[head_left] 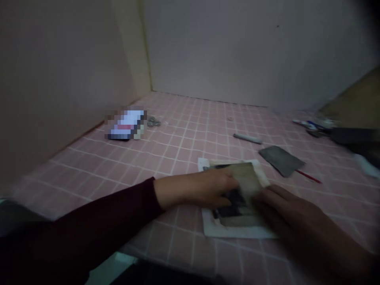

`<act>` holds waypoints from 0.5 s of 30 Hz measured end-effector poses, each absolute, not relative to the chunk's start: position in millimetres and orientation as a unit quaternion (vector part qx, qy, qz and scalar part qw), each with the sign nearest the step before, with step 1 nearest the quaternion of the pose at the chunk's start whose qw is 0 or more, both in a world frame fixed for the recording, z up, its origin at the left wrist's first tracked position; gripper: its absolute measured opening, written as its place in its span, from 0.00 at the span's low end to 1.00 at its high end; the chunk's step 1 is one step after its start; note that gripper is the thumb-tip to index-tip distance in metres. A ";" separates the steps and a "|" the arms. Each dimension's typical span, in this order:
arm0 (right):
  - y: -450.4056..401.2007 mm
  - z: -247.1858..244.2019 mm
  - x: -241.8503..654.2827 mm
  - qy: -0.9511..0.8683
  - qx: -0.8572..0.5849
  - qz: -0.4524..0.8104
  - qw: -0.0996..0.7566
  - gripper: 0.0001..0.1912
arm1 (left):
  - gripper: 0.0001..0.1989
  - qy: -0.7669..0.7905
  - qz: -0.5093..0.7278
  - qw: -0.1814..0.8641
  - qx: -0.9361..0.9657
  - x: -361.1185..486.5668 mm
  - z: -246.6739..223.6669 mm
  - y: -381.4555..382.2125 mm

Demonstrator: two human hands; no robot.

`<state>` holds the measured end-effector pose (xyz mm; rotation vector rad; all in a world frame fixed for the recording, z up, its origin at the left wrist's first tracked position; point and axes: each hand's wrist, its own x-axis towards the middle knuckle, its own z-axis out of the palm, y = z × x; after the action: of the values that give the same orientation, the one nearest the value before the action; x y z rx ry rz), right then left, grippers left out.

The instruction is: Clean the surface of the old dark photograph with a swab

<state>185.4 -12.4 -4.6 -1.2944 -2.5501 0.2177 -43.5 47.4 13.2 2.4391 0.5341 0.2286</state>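
A white sheet (pixel 209 227) lies on the pink checked cloth, with a grey-and-black picture or printed piece (pixel 237 219) on top of it. My left hand (pixel 208 188) reaches in from the left and rests over the upper left of the piece, its fingers bent and partly apart. At the right edge my right hand (pixel 285 209) has its fingers pressed together on a greyish-green flap (pixel 245 178), which covers part of the dark area. Blur hides the exact contact of the fingertips.
Beyond the hands lie a grey stick (pixel 247 138), a dark grey rectangular piece (pixel 281 160) and a red pencil (pixel 309 176). A pixelated phone (pixel 127 124) sits at left, beside a small clump (pixel 153 121). Dark items (pixel 353 135) lie right. Walls (pixel 208 51) border the cloth (pixel 166 154).
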 end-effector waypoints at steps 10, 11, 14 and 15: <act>-13.5 4.1 184.3 -0.881 -0.436 0.131 0.130 0.06 | 0.12 0.239 0.060 0.292 0.924 -41.0 9.7 47.2; -13.9 4.6 184.4 -0.879 -0.438 0.131 0.132 0.06 | 0.13 0.238 0.059 0.292 0.924 -40.8 10.0 47.0; -15.1 5.2 176.4 -0.894 -0.402 0.149 0.130 0.05 | 0.08 0.241 0.064 0.287 0.925 -40.1 9.6 47.0; -15.5 5.4 173.7 -0.900 -0.386 0.159 0.128 0.05 | 0.06 0.244 0.064 0.284 0.925 -39.8 9.5 47.0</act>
<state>173.7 -15.5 5.4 -1.1231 -2.6173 0.4635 -39.8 47.0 9.5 2.4740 0.6537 0.1715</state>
